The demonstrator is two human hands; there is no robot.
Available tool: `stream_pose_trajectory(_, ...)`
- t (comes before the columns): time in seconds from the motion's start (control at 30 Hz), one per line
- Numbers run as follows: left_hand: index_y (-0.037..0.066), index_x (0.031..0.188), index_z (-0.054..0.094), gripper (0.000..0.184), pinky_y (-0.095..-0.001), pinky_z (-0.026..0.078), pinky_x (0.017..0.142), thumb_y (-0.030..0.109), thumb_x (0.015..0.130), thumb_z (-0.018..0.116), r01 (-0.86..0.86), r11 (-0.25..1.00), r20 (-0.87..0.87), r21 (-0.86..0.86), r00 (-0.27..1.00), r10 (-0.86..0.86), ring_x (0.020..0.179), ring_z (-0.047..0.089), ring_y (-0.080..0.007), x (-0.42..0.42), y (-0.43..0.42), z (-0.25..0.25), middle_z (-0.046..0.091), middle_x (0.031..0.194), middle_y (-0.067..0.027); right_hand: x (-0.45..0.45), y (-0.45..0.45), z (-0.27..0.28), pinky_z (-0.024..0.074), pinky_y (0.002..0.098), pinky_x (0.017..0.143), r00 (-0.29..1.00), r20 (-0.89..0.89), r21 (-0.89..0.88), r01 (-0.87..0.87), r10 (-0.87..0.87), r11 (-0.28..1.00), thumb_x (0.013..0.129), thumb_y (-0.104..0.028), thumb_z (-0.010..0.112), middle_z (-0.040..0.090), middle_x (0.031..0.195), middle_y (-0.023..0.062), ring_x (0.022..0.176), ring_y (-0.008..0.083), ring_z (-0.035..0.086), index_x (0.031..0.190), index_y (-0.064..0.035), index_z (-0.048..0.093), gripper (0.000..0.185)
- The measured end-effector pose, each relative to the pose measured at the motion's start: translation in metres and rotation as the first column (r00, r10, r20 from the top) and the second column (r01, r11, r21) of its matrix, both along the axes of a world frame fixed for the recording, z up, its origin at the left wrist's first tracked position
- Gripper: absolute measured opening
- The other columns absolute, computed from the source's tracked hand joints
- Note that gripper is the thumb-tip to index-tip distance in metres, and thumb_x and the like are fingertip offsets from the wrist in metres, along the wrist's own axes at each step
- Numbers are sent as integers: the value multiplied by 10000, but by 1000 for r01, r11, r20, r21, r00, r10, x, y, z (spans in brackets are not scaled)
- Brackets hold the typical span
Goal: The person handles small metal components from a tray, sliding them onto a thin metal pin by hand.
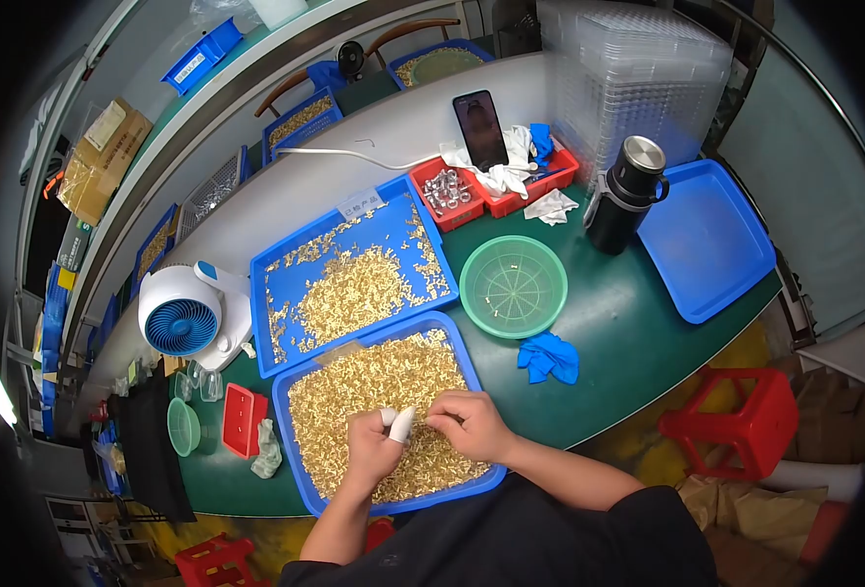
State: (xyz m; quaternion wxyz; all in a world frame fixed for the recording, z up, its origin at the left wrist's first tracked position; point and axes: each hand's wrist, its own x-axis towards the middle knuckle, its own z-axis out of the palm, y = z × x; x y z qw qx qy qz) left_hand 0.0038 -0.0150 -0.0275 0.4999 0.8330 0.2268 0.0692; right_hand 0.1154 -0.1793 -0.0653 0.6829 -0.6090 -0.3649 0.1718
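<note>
The small gold pieces [354,391] lie heaped in the near tray [469,358], under your fingers, and being so small and loose they could slip from a light pinch and vanish among the rest. A sweep of your wrist might push some over the low rim, and because the far tray [259,313] sits right against this one, a flicked piece could land there and mix in. They look shiny, short and narrow, lying at every angle and covering nearly all of the tray's floor. Your left hand [374,446], with white covers [403,425] on two digits, has its fingers drawn in close; your right hand [470,427] has thumb and forefinger brought narrowly together beside it. You cannot tell from here whether either grips a piece. Beyond, the far tray holds a thinner spread with bare blue showing, and the green basket [542,305] to the right has only a few bits in it, with a crumpled blue glove [550,358] just beside it on the table [628,338].
</note>
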Motion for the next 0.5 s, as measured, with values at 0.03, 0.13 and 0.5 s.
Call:
stream_pose_trajectory(0.03, 25, 669, 685, 307, -274, 407, 482, 168, 929, 763, 8, 999, -33, -35, 999, -10, 498, 530, -82, 0, 1, 0, 597, 543, -26, 0, 0, 0, 493, 367, 615, 1000, -4, 1, 5, -5, 1000, 889, -63, 705, 665, 778, 138, 669, 284, 642, 859, 4, 678, 78)
stream_pose_trajectory(0.13, 15, 768, 715, 200, -262, 460, 556, 132, 926, 755, 23, 994, -51, -103, 998, -29, 587, 583, -82, 0, 4, 0, 650, 638, -29, 0, -1, -1, 493, 368, 615, 1000, -6, -7, 3, -3, 1000, 892, -63, 701, 666, 777, 134, 667, 278, 642, 862, 5, 679, 77)
stream_pose_trajectory(0.5, 13, 858, 733, 103, -274, 506, 617, 98, 914, 751, 121, 986, -88, 117, 990, -112, 653, 640, -110, 4, 1, 11, 703, 716, -53, 0, 0, 0, 492, 368, 611, 1000, -27, -12, -12, 12, 1000, 897, -68, 698, 667, 770, 128, 665, 265, 645, 867, 10, 681, 85)
